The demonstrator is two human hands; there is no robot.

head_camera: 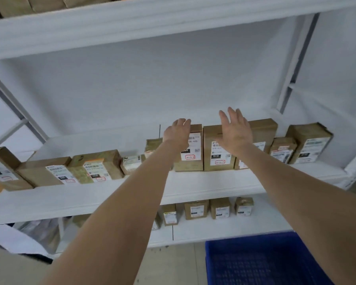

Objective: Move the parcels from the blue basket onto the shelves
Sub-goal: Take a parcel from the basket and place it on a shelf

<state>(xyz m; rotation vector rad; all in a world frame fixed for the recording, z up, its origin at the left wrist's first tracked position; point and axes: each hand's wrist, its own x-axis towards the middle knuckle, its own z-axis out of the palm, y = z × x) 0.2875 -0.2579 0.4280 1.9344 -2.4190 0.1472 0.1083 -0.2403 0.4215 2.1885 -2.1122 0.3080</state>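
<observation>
My left hand (pixel 178 132) curls over the top left corner of an upright cardboard parcel (pixel 191 163) with a white label, which stands on the white middle shelf (pixel 193 182). My right hand (pixel 234 130) is open with fingers spread, held in front of the neighbouring taller parcel (pixel 212 134) and not gripping it. The blue basket (pixel 255 262) sits at the bottom right on the floor. Only its mesh bottom shows in the visible part.
More labelled parcels line the middle shelf to the left (pixel 95 165) and right (pixel 308 142). Several small parcels (pixel 196 209) stand on the lower shelf. The upper shelf (pixel 132 23) hangs overhead. A shelf upright (pixel 296 58) runs at the right.
</observation>
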